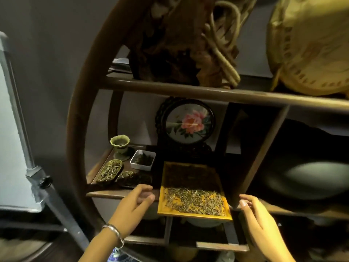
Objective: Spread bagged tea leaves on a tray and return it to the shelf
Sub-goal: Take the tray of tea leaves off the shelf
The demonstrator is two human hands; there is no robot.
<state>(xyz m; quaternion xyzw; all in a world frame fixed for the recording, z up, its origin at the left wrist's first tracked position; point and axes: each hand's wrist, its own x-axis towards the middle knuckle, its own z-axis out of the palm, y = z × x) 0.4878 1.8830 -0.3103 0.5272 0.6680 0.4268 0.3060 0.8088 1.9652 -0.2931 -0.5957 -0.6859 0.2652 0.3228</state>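
A yellow rectangular tray (196, 215) lies on the middle board of a round dark wooden shelf (151, 86), its front end sticking out past the edge. Dry tea leaves (194, 201) are spread over its near half; the far half lies in shadow. My left hand (135, 203) hovers just left of the tray with relaxed fingers, holding nothing. My right hand (253, 214) hovers just right of the tray, fingers loosely extended, apart from it. No bag is in view.
Left of the tray on the same board stand a green cup (120, 143), a white dish of dark leaves (143, 159) and two oval dishes of leaves (110, 172). A round flower picture (188, 122) stands behind. A vertical divider (258, 157) bounds the tray's right side.
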